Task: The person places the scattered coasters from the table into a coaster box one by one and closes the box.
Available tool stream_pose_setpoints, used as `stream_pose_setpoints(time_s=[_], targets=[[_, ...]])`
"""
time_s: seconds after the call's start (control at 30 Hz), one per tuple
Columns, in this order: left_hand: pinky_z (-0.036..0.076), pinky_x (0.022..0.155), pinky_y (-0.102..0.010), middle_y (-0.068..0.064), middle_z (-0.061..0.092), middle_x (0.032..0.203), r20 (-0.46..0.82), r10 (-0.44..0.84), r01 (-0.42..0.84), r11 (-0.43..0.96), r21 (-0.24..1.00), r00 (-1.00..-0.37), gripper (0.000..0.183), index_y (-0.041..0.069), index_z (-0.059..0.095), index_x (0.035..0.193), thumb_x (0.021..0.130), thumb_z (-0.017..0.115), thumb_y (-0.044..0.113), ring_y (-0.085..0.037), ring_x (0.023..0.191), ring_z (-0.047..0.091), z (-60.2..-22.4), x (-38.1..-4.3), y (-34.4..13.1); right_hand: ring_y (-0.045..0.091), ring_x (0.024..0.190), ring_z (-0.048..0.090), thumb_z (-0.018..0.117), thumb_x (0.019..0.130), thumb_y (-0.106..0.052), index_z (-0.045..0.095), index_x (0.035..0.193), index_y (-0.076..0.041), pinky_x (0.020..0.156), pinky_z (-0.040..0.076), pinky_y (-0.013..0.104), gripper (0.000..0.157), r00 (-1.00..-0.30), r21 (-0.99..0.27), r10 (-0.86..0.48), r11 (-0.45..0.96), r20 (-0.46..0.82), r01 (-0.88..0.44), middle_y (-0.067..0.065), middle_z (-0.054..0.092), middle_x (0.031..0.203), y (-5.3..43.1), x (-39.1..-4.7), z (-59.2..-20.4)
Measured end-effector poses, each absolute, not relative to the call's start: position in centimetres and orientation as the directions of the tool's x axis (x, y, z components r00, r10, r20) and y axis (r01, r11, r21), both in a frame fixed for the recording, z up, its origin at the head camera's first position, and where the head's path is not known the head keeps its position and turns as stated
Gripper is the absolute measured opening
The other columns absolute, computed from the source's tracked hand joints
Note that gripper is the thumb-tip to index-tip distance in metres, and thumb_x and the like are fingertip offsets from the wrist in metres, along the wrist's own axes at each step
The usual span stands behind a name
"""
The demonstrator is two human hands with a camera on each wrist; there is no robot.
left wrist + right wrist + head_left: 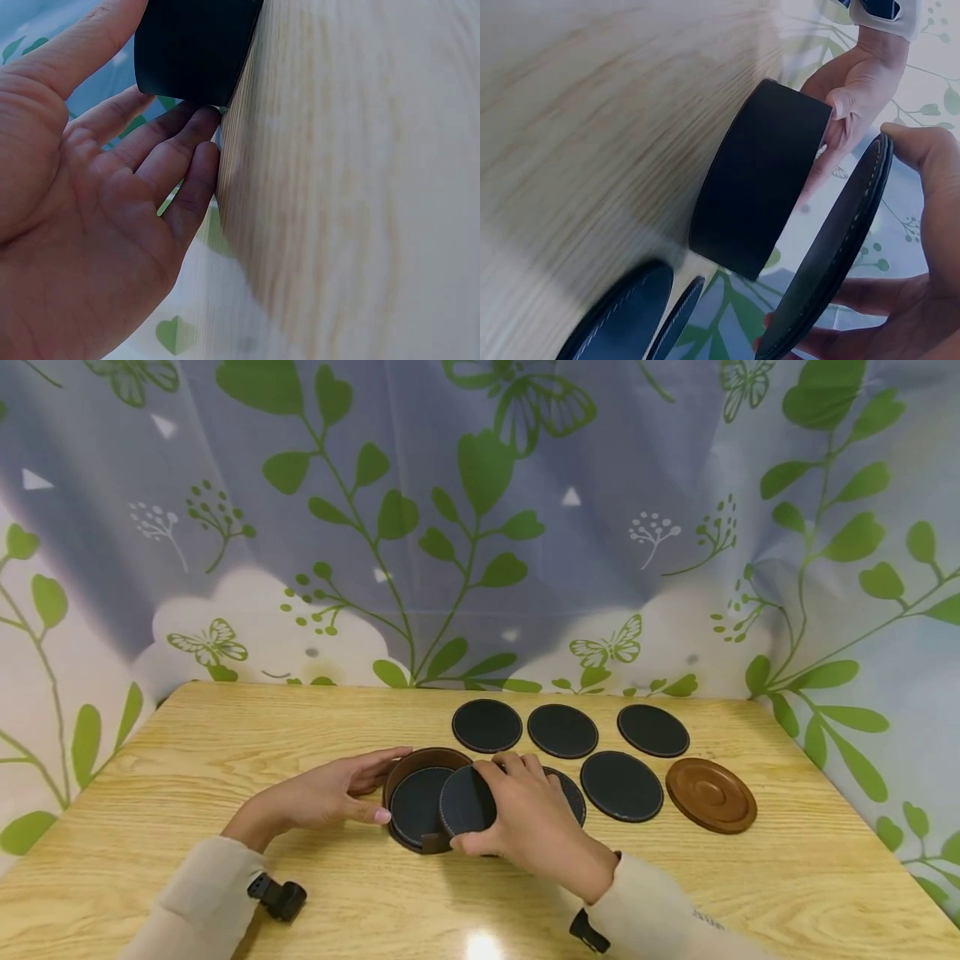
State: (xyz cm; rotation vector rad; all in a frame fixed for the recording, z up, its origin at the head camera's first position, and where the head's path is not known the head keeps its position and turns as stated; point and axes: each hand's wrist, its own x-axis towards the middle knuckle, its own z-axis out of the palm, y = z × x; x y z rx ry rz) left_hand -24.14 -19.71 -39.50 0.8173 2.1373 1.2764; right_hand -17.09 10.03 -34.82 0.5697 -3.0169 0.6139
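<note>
My right hand (528,822) pinches a round black coaster (467,802) with pale edge stitching, thumb on the near edge and fingers on the far edge. It hangs tilted over the right side of a round coaster holder (420,762), dark outside and brown inside. Within the holder lies another black coaster (414,806). At the holder's left side rests my left hand (330,792), thumb at the rim and loosely extended fingers against the outer wall (195,52). Partly behind my right hand, one more black coaster (572,793) lies on the table.
Several black coasters lie flat to the right: three in a back row (562,731), another (621,786) in front. Beyond it is a brown round piece with concentric rings (711,795). The wooden table (375,910) ends at a leaf-patterned curtain (420,610).
</note>
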Motion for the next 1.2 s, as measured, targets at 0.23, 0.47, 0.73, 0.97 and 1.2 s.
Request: stream_pose_setpoints(time_s=[0.23, 0.47, 0.73, 0.97, 1.2], targets=[[0.027, 0.125, -0.062, -0.021, 0.017, 0.174, -0.129, 0.725, 0.221, 0.367, 0.903, -0.677, 0.093, 0.011, 0.016, 0.17, 0.099, 0.074, 0.026, -0.047, 0.159, 0.02, -39.6, -24.2, -19.8, 0.042, 0.135, 0.049, 0.087, 0.078, -0.06, 0.061, 0.146, -0.01, 0.102, 0.046, 0.068, 0.088, -0.934, -0.364, -0.352, 0.864, 0.059, -0.349, 0.018, 0.057, 0.147, 7.7, -18.3, -35.3], [0.026, 0.125, -0.063, -0.021, 0.014, 0.175, -0.131, 0.735, 0.211, 0.353, 0.911, -0.666, 0.095, 0.009, 0.015, 0.17, 0.098, 0.075, 0.025, -0.047, 0.16, 0.016, -39.5, -24.4, -19.8, 0.04, 0.13, 0.051, 0.084, 0.08, -0.063, 0.062, 0.146, -0.012, 0.101, 0.048, 0.065, 0.087, -0.938, -0.34, -0.345, 0.878, 0.038, -0.336, 0.017, 0.058, 0.145, 5.6, -19.2, -35.2], [0.027, 0.124, -0.064, -0.023, 0.014, 0.174, -0.131, 0.74, 0.194, 0.337, 0.921, -0.66, 0.095, 0.009, 0.014, 0.17, 0.098, 0.075, 0.022, -0.047, 0.16, 0.016, -39.6, -24.5, -19.7, 0.038, 0.13, 0.05, 0.083, 0.082, -0.064, 0.062, 0.146, -0.013, 0.101, 0.048, 0.065, 0.084, -0.942, -0.329, -0.334, 0.888, 0.015, -0.32, 0.016, 0.059, 0.142, 4.3, -20.0, -35.5], [0.032, 0.122, -0.066, -0.024, 0.017, 0.173, -0.133, 0.743, 0.189, 0.332, 0.924, -0.656, 0.095, 0.009, 0.012, 0.17, 0.099, 0.074, 0.022, -0.049, 0.159, 0.018, -39.6, -24.5, -19.7, 0.037, 0.127, 0.051, 0.083, 0.082, -0.062, 0.062, 0.145, -0.014, 0.101, 0.048, 0.064, 0.082, -0.946, -0.285, -0.324, 0.904, 0.026, -0.318, 0.017, 0.06, 0.141, 3.5, -20.3, -35.7], [0.03, 0.123, -0.064, -0.024, 0.018, 0.173, -0.125, 0.746, 0.2, 0.329, 0.923, -0.654, 0.095, 0.008, 0.013, 0.17, 0.099, 0.074, 0.022, -0.047, 0.159, 0.018, -39.6, -24.6, -19.7, 0.038, 0.132, 0.05, 0.082, 0.083, -0.063, 0.061, 0.146, -0.015, 0.105, 0.047, 0.066, 0.081, -0.946, -0.245, -0.323, 0.916, 0.023, -0.319, 0.017, 0.058, 0.145, 2.9, -20.3, -35.9]])
